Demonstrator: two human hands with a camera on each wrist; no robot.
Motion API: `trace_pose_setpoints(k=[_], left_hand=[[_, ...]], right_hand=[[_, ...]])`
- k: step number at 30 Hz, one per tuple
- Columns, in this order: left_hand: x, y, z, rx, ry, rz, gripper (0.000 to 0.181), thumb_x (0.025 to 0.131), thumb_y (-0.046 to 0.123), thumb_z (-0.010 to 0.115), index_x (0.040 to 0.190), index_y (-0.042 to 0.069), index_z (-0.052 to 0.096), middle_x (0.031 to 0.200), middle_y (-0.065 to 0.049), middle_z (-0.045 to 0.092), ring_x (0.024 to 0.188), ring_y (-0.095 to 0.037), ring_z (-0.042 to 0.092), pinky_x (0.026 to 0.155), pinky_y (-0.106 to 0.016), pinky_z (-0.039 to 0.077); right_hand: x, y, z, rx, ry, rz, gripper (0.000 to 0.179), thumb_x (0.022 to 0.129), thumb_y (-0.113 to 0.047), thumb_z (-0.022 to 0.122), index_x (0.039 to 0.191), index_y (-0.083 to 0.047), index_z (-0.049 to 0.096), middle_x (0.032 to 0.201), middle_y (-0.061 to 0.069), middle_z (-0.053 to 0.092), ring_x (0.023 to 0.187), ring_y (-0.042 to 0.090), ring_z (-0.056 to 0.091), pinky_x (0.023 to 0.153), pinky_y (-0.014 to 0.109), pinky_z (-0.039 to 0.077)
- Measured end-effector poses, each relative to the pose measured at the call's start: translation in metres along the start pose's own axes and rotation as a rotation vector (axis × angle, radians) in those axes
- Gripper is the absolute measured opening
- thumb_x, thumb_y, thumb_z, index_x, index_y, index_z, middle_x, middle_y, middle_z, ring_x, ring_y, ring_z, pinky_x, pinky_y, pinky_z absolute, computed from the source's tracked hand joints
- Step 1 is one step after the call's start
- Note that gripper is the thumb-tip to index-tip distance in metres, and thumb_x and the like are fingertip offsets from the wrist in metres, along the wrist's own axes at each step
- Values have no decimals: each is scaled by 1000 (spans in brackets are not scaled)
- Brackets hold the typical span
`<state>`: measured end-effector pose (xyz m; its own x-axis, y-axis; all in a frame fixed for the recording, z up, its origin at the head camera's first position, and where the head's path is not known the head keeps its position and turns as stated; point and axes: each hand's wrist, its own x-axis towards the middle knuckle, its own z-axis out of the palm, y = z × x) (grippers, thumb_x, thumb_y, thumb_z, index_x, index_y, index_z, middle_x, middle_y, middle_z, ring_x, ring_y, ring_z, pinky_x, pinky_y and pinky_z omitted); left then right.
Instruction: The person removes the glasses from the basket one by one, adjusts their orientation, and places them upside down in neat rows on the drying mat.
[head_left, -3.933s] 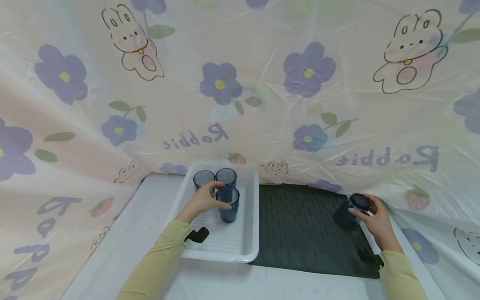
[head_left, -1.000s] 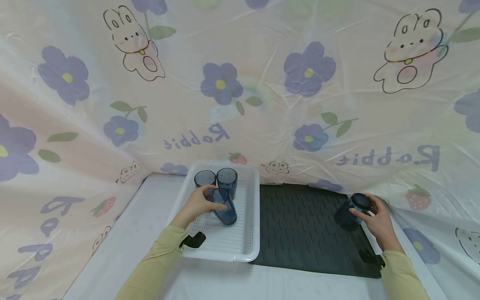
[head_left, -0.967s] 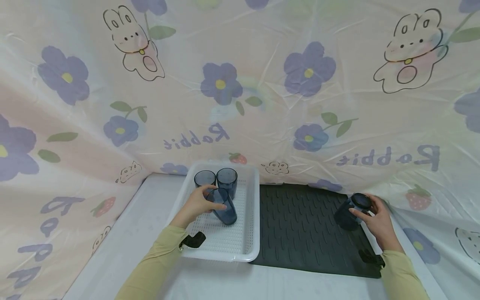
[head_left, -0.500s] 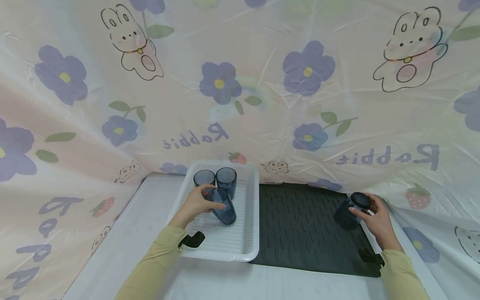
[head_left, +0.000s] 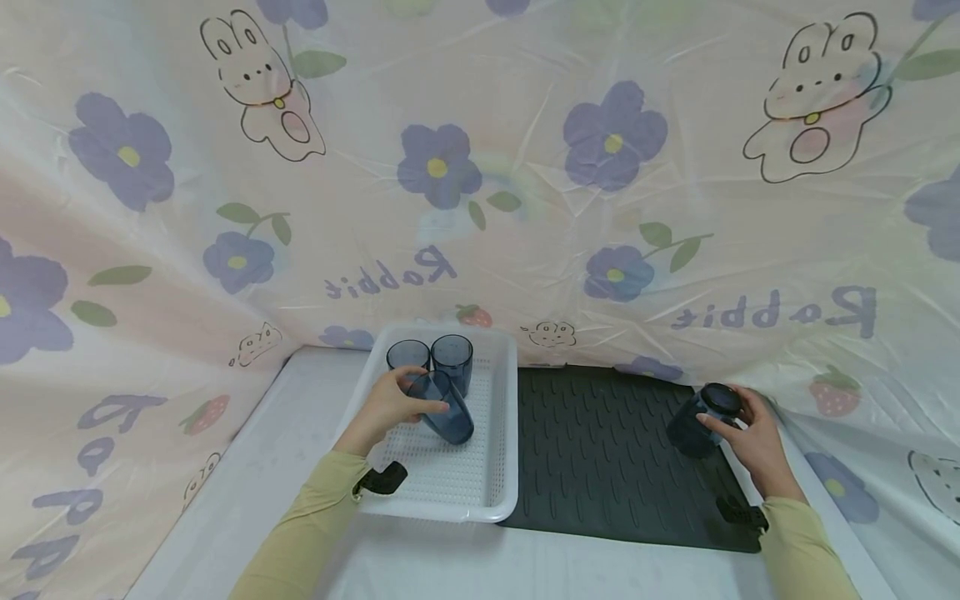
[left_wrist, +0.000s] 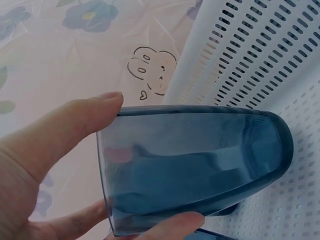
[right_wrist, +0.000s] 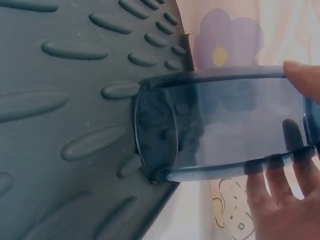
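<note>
In the white perforated basket (head_left: 507, 467), my left hand (head_left: 392, 407) holds a blue tinted drinking glass (head_left: 453, 421) by its rim, thumb on one side and fingers on the other. That glass leans, its base toward the right. Two more blue glasses, a back left one (head_left: 403, 353) and a back right one (head_left: 454, 357), stand upright behind it. At the far right my right hand (head_left: 753, 433) grips another blue glass (head_left: 692, 429), upside down with its base up. In the right wrist view its mouth is right at the black ribbed mat (right_wrist: 90, 165).
The black mat lies right of the basket on a white tabletop (head_left: 420, 562). A printed curtain (head_left: 525, 233) with flowers and rabbits hangs close behind and along both sides. Dark bands sit on both wrists, over green sleeves (head_left: 300, 529).
Over the last few seconds my left hand has tipped its glass from upright to leaning and shifted slightly left. My right hand and its glass have stayed put.
</note>
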<state>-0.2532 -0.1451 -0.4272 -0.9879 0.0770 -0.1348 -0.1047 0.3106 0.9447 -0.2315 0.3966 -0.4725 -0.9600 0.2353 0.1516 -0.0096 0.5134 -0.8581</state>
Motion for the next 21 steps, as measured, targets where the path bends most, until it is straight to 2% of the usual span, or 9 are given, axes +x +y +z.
trace_pose_setpoints(k=[8, 14, 17, 18, 21], left_hand=[[-3, 4, -7, -41, 4, -12, 86, 66, 27, 90, 139, 12, 47, 133, -22, 38, 82, -28, 65, 75, -40, 59], [-2, 7, -11, -89, 11, -9, 80, 69, 25, 88, 137, 12, 49, 130, -22, 38, 84, -31, 64, 78, -42, 58], [-1, 9, -13, -113, 17, -4, 80, 70, 25, 87, 138, 11, 47, 132, -23, 36, 83, -31, 65, 78, -40, 58], [-1, 9, -13, -123, 20, -4, 81, 71, 25, 87, 139, 11, 46, 133, -23, 35, 83, -32, 65, 78, -40, 58], [-2, 11, -14, -156, 24, -6, 82, 72, 24, 86, 141, 11, 44, 136, -23, 33, 82, -34, 66, 80, -41, 57]], right_hand=[[0, 0, 1, -13, 5, 2, 80, 89, -32, 69, 150, -6, 25, 145, 25, 33, 122, 41, 34, 97, 61, 37], [3, 5, 0, 1, 8, 11, 80, 88, -32, 71, 150, -7, 26, 146, 23, 33, 123, 40, 35, 98, 60, 37], [2, 3, 1, -27, 15, 8, 78, 88, -33, 70, 150, -10, 28, 144, 19, 36, 121, 36, 37, 96, 56, 40], [1, 0, 1, -16, 14, -4, 77, 89, -30, 70, 149, -6, 28, 143, 22, 36, 121, 39, 37, 97, 58, 38], [1, 0, 1, -14, 20, -11, 77, 88, -30, 71, 148, -7, 29, 142, 22, 37, 120, 38, 37, 96, 58, 39]])
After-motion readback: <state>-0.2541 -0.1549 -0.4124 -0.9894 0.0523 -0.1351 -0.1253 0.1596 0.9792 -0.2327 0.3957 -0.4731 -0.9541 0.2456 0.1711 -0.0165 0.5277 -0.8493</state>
